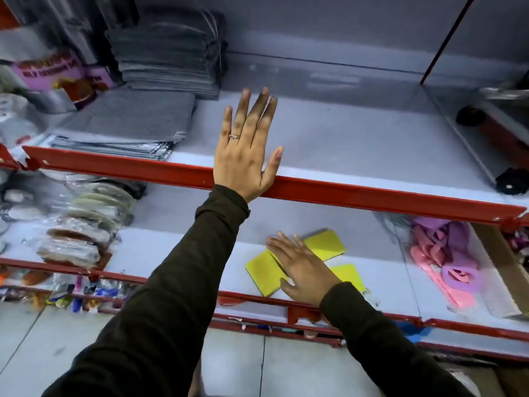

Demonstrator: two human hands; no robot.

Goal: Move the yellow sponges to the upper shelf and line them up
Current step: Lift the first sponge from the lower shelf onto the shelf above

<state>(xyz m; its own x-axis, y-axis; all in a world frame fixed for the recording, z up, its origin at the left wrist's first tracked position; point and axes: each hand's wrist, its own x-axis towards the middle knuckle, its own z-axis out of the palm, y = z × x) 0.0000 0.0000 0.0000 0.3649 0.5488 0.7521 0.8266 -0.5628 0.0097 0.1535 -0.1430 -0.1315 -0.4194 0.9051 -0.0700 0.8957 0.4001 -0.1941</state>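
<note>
Three yellow sponges lie flat on the lower shelf (200, 247): one at the left (263, 273), one behind (326, 243), one at the right (350, 276). My right hand (300, 267) hovers flat over them with fingers spread, covering part of each; whether it touches them I cannot tell. My left hand (246, 150) is stretched out flat over the upper shelf (372, 144), palm down, fingers together, its wrist above the red front rail (372, 196). It holds nothing.
Grey folded cloths (126, 121) and a taller grey stack (169, 58) fill the upper shelf's left side. A dark object (512, 181) sits at its right edge. Bagged scrubbers (86, 222) lie lower left, pink and purple items (449, 262) lower right.
</note>
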